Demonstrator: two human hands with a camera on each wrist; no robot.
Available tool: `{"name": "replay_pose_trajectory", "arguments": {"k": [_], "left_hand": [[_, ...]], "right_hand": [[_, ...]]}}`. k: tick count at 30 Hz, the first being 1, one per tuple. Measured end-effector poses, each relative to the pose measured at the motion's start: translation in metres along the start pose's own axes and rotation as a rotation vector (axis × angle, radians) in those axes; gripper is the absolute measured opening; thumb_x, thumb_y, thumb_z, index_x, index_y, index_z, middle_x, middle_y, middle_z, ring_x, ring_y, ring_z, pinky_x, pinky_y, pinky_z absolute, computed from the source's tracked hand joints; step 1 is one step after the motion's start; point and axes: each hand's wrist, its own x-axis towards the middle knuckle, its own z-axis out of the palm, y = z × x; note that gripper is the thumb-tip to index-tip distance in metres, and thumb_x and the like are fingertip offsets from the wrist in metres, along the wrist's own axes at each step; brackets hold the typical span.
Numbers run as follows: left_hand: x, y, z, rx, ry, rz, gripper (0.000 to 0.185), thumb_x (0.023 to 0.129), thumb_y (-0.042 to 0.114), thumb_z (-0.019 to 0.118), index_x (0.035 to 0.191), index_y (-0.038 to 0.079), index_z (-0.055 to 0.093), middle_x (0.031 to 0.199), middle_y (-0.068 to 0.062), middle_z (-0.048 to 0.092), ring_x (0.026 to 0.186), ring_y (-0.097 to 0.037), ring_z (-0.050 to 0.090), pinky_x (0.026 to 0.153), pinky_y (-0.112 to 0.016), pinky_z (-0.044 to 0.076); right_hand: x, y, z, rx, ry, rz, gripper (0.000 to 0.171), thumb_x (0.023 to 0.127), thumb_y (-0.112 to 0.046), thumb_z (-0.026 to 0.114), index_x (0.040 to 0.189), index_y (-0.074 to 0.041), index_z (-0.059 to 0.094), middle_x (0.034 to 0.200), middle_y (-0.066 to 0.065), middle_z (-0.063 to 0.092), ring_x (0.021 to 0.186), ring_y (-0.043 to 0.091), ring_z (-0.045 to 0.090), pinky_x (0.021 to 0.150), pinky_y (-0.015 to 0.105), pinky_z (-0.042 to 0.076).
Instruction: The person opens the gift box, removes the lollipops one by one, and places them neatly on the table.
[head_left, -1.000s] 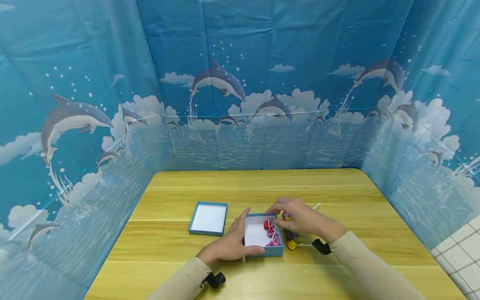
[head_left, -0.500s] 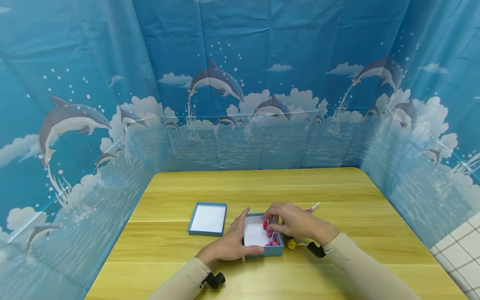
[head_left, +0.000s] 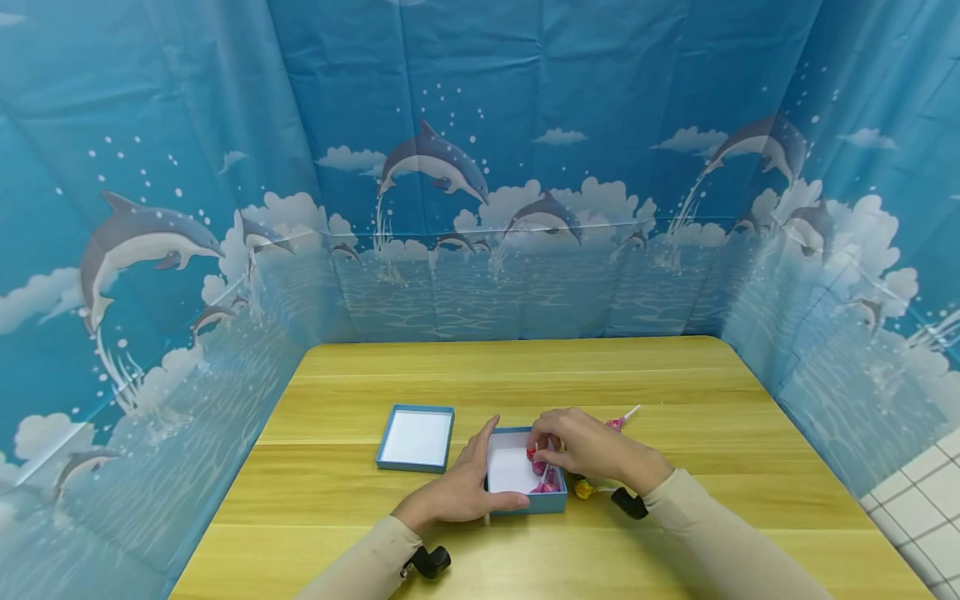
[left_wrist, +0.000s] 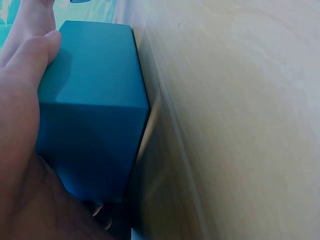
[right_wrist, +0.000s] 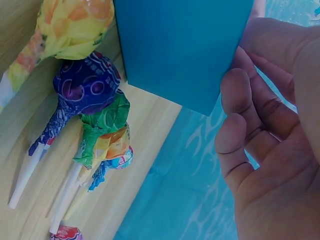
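A light blue box point(head_left: 545, 502) with a white inside stands open-topped on the table. My left hand point(head_left: 465, 487) grips it, fingers along its left side and thumb across the front wall. In the left wrist view, this hand point(left_wrist: 22, 125) lies against the box's blue wall point(left_wrist: 95, 70). Pink lollipops point(head_left: 550, 481) and a red lollipop point(head_left: 531, 455) lie in the box's right part. My right hand point(head_left: 588, 443) reaches over the right wall, its thumb and fingertips curled at the red lollipop. The right wrist view shows its curled fingers point(right_wrist: 235, 95) beside the box; the pinch is hidden.
Right of the box lie loose lollipops: yellow point(right_wrist: 80, 25), purple point(right_wrist: 86, 85), green point(right_wrist: 107, 115) and others. A pink lollipop point(head_left: 615, 424) lies farther back. The box lid point(head_left: 416, 437) rests inside-up at left. A dolphin-print curtain point(head_left: 525, 167) hangs behind the table point(head_left: 360, 533).
My right hand has moved left, from beside the box's right wall to over its inside, its fingers closing nearer the red lollipop. The left hand and box have stayed put.
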Motion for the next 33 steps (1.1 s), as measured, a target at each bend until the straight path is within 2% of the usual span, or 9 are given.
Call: {"name": "replay_pose_trajectory", "arguments": {"k": [9,23,33], "left_hand": [[0.0008,-0.0011,0.0001,0.007,0.001,0.006,0.133,0.101,0.072,0.082,0.187,0.039,-0.015,0.192,-0.025,0.02,0.173,-0.048,0.037,0.129,-0.07,0.048],[0.0005,-0.0015,-0.0005,0.005,-0.004,-0.001,0.133,0.102,0.072,0.081,0.187,0.038,-0.014,0.193,-0.025,0.02,0.174,-0.048,0.035,0.129,-0.07,0.048],[0.0012,-0.0021,-0.0001,0.007,-0.004,-0.002,0.134,0.101,0.074,0.081,0.188,0.035,-0.014,0.192,-0.024,0.021,0.174,-0.049,0.035,0.128,-0.07,0.048]], "right_hand": [[0.0001,0.0011,0.002,-0.021,0.007,0.011,0.009,0.11,-0.012,0.084,0.118,-0.015,0.086,0.117,-0.003,0.085,0.1,0.002,0.073,0.087,0.031,0.068],[-0.0009,0.0035,0.0022,0.029,0.014,0.019,0.007,0.11,-0.01,0.083,0.114,-0.014,0.086,0.114,-0.001,0.086,0.094,-0.001,0.071,0.082,0.026,0.066],[-0.0029,0.0037,0.0013,0.075,0.046,0.011,0.007,0.111,-0.01,0.081,0.114,-0.014,0.085,0.108,-0.005,0.086,0.087,-0.005,0.069,0.077,0.022,0.062]]}}
